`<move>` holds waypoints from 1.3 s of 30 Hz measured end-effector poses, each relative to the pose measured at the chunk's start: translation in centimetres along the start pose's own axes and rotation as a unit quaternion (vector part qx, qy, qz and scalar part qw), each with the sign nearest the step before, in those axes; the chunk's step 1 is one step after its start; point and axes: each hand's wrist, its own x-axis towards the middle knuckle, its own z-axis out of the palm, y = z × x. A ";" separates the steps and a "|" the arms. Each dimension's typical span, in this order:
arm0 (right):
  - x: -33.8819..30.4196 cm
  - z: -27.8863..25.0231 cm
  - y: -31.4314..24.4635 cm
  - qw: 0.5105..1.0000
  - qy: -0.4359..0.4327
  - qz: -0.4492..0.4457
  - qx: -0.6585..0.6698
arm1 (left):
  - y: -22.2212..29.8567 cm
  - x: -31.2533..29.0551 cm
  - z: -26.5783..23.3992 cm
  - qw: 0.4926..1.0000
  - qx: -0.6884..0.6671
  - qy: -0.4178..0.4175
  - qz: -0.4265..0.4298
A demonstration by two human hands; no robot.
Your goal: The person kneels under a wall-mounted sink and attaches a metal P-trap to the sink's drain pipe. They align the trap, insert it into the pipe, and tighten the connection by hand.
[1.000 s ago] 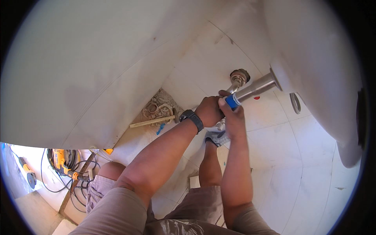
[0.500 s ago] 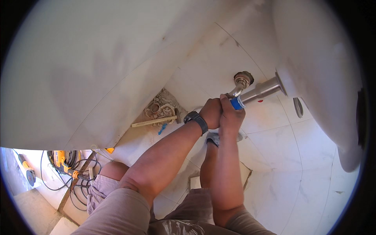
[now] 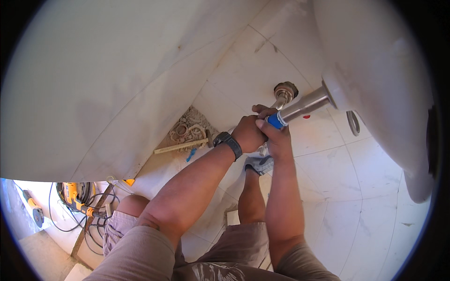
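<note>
What the left hand [image 3: 250, 135] touches is hidden, and the right hand [image 3: 278, 141] covers part of the blue collar [image 3: 275, 121]. At right the white basin [image 3: 375, 93] runs out of view; at left a white panel [image 3: 84, 107] hides some coiled black cable [image 3: 87, 191]

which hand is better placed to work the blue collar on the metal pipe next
Likely the right hand: its thumb lies against the blue collar, at the end of the metal pipe. The left hand, with a black watch at its wrist, sits farther left; what it holds is hidden.
</note>
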 end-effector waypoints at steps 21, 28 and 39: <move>-0.9 3.2 1.3 0.975 0.219 0.023 -0.013 | -0.9 0.3 0.3 0.999 0.012 0.009 0.047; -0.9 0.1 -1.0 0.997 0.048 0.006 -0.061 | -0.8 0.4 0.1 1.000 -0.017 -0.010 0.024; -0.8 1.9 0.8 0.991 0.129 -0.025 0.013 | -0.5 0.4 0.1 1.000 0.011 -0.011 0.002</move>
